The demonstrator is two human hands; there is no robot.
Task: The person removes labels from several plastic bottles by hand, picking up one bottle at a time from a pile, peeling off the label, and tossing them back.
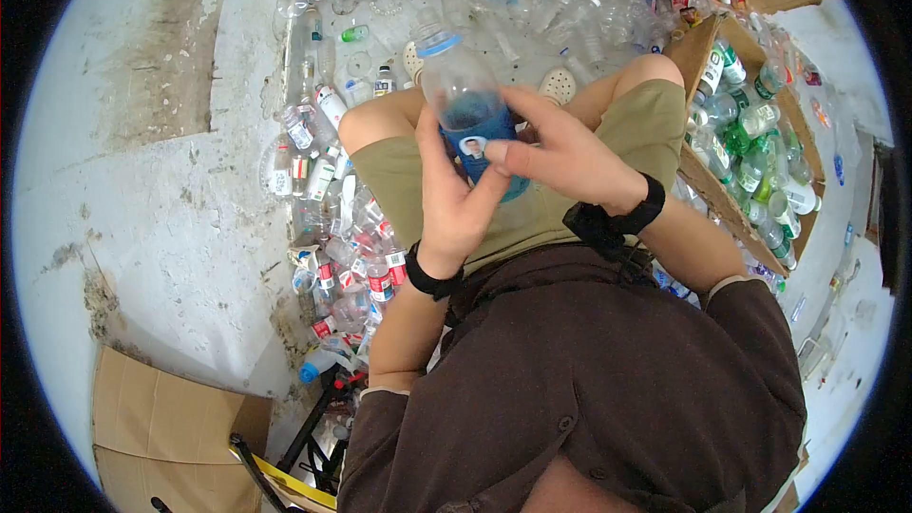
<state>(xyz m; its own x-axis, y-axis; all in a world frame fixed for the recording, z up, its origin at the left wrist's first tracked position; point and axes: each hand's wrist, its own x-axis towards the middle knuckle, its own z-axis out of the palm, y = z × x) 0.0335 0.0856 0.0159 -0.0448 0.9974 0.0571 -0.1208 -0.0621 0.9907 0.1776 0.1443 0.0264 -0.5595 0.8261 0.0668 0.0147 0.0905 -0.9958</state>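
Observation:
A clear plastic bottle [457, 71] with a blue neck ring and a blue label is held between both hands above the lap, its neck toward the top of the view. My left hand [456, 190] wraps round the bottle's left side, the thumb on the lower part of the label. From the right, my right hand [560, 147] grips the same bottle, with its thumb beside the small portrait on the label. Both wrists wear black bands. Whether the bottle has a cap is hard to tell.
Many clear bottles [380, 280] lie on the floor at the left and beyond the knees. A cardboard box [736, 218] at the right holds green and clear bottles. Two light clogs [559, 85] show ahead. Flattened cardboard [171, 408] and black metal bars are at lower left.

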